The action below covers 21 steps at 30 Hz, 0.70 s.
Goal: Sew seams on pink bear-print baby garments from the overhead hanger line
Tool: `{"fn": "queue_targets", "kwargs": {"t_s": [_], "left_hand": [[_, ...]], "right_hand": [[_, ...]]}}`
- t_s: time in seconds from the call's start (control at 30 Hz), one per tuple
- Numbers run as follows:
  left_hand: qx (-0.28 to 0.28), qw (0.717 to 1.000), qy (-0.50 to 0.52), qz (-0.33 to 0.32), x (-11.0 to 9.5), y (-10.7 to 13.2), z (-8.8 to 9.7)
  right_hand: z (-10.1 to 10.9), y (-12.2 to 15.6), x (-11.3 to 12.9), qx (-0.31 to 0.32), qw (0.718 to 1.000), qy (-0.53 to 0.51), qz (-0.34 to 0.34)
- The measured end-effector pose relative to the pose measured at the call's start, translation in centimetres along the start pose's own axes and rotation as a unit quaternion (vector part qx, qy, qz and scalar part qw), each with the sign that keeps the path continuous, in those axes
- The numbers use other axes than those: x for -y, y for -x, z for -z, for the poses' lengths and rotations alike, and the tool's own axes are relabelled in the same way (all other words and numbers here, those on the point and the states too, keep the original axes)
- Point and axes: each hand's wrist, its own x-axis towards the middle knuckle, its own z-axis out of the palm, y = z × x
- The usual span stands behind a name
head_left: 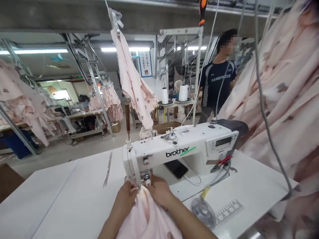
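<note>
A white sewing machine marked "brother" stands across the white table. Pink printed fabric hangs from beneath its needle toward me. My left hand is closed on the fabric just left of the presser foot, with thumb and fingers together. On the other side, my right hand lies against the fabric close to the needle, its fingertips partly hidden behind the machine's head. The stitching point itself is mostly covered by the hands and machine.
A phone on a charging cable lies under the machine's arm. Nearer me are a clear round container and a clear ruler. Thread cones stand behind. Pink garments hang at right; a person stands beyond.
</note>
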Motion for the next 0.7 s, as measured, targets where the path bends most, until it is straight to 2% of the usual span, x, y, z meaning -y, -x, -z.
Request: {"fn": "queue_targets", "kwargs": {"t_s": [0.1, 0.23, 0.3, 0.37, 0.47, 0.53, 0.63, 0.7], "left_hand": [[-0.001, 1.000, 0.003, -0.009, 0.0, -0.2, 0.0], [0.002, 1.000, 0.009, -0.013, -1.1, -0.1, 0.3], [0.019, 1.000, 0.015, -0.014, -1.9, 0.7, 0.9], [0.051, 0.998, 0.025, -0.008, -2.5, 2.8, 2.1], [0.110, 0.988, 0.108, 0.030, -3.4, 8.5, 4.6], [0.105, 0.965, 0.232, 0.055, -4.2, 13.5, 6.4], [0.035, 0.905, 0.418, 0.070, -5.8, 21.2, 9.2], [-0.059, 0.878, 0.471, 0.061, -6.4, 26.0, 11.8]], "right_hand": [[0.0, -0.2, 0.1, 0.008, 1.000, -0.003, 0.002], [0.3, -0.9, 0.6, 0.028, 0.999, 0.019, -0.004], [0.6, -0.4, 1.2, 0.050, 0.998, 0.024, 0.001], [0.9, 1.1, 2.3, 0.073, 0.997, 0.016, 0.023], [1.4, 4.7, 4.9, 0.099, 0.990, -0.030, 0.094], [2.1, 7.1, 7.4, 0.099, 0.976, -0.086, 0.176], [3.3, 9.5, 12.2, 0.094, 0.943, -0.170, 0.269], [3.7, 10.6, 15.1, 0.116, 0.927, -0.221, 0.281]]}}
